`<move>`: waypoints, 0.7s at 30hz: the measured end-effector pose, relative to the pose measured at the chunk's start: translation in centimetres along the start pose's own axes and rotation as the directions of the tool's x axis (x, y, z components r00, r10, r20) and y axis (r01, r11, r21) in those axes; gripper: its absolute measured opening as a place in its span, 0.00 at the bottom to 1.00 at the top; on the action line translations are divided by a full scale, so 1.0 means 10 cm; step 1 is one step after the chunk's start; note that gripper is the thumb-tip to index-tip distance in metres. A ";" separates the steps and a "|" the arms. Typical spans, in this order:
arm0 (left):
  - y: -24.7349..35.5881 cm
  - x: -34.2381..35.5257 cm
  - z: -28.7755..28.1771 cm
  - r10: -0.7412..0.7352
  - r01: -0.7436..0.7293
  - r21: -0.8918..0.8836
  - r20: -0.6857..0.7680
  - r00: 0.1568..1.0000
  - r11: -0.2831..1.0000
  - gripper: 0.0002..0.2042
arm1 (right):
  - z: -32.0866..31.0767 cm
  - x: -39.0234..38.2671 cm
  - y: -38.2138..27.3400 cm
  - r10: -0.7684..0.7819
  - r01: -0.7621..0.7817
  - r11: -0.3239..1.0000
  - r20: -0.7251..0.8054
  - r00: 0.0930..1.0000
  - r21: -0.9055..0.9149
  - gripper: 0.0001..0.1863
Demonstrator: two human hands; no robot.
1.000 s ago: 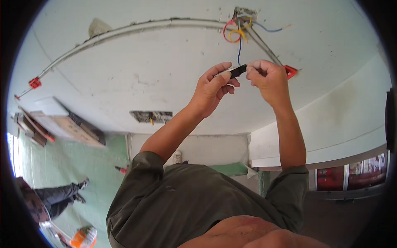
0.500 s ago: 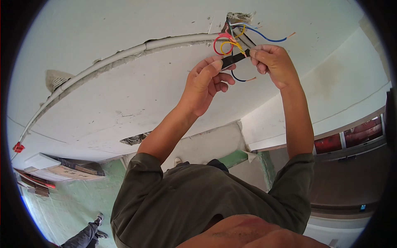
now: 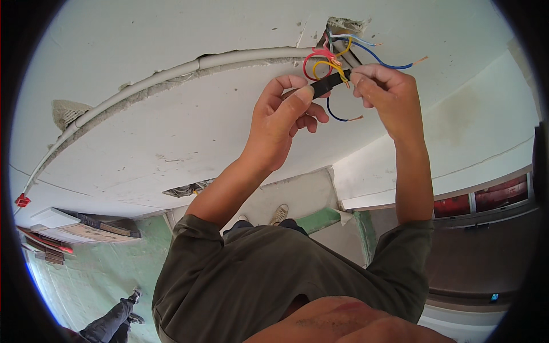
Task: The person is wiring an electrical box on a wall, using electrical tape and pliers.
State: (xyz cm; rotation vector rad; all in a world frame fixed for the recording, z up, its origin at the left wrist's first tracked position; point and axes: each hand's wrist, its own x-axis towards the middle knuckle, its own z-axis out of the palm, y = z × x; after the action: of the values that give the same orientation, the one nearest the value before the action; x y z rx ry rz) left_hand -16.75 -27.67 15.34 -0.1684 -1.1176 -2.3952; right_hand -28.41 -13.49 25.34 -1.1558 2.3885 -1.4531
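A strip of black electrical tape (image 3: 325, 87) stretches between my two hands. My left hand (image 3: 277, 123) pinches its lower left end between thumb and forefinger, the other fingers loosely curled. My right hand (image 3: 392, 97) grips the other end with thumb and fingertips, beside twisted yellow wires (image 3: 326, 63) with bare copper tips. A red wire (image 3: 307, 66) loops next to them. Above my right hand a blue wire (image 3: 389, 63) curves out to a stripped end. Below the tape hangs a dark blue wire (image 3: 334, 115). The wires come from a rough wall opening (image 3: 346, 24).
A pale conduit (image 3: 148, 84) runs left along a chiseled groove to a red clip (image 3: 23, 200). Lower on the wall is another opening (image 3: 186, 188) with wires. Boxes (image 3: 86, 228) lie at left. Another person's legs (image 3: 111, 320) show at lower left.
Hands, tape and wires appear slightly further right and lower, as the whole view has shifted. My shoes show more below. Both hands keep hold of the tape.
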 end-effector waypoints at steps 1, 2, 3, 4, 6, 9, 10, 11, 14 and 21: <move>0.00 -0.01 0.00 0.013 -0.013 -0.004 0.005 1.000 1.000 0.14 | 0.03 -0.04 0.00 -0.065 0.065 0.998 0.001 0.998 0.005 0.11; -0.01 -0.02 -0.01 0.027 -0.027 -0.008 0.009 1.000 1.000 0.13 | 0.05 -0.07 0.01 -0.129 0.129 0.992 0.002 0.992 0.010 0.12; 0.00 -0.02 -0.02 0.029 -0.029 -0.011 0.007 1.000 1.000 0.13 | 0.05 -0.07 0.02 -0.130 0.130 0.992 0.005 0.992 0.008 0.12; 0.01 -0.02 -0.03 0.026 -0.026 -0.001 0.004 1.000 1.000 0.13 | 0.04 -0.07 0.06 -0.182 0.181 0.982 0.012 0.983 0.048 0.12; 0.01 -0.03 -0.04 0.035 -0.035 0.004 -0.004 0.999 0.999 0.14 | 0.02 -0.06 0.15 -0.241 0.238 0.967 0.027 0.970 0.085 0.13; -0.01 -0.03 -0.02 0.021 -0.021 0.004 0.011 1.000 1.000 0.15 | 0.00 -0.02 0.19 -0.095 0.097 0.973 -0.021 0.995 0.210 0.13; 0.00 -0.03 -0.02 0.008 -0.008 0.003 0.012 1.000 1.000 0.15 | 0.00 0.01 0.17 -0.003 -0.005 0.969 0.033 0.999 0.247 0.13; 0.00 -0.03 -0.02 -0.005 0.005 0.002 0.014 1.000 1.000 0.16 | 0.00 0.03 0.15 0.088 -0.109 0.954 0.089 0.992 0.278 0.13; 0.01 -0.05 -0.03 -0.005 0.004 0.012 0.018 1.000 1.000 0.16 | 0.04 0.08 0.07 0.108 -0.127 0.977 0.117 0.987 0.173 0.12; -0.02 -0.06 0.00 -0.011 0.015 -0.056 0.060 0.998 0.998 0.10 | 0.07 0.14 0.03 0.100 -0.106 0.992 0.091 0.991 0.065 0.11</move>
State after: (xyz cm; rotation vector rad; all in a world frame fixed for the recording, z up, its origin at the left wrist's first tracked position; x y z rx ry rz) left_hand -16.33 -27.36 15.03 -0.2539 -1.0810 -2.4492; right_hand -29.31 -14.83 25.10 -1.0414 2.2832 -1.4114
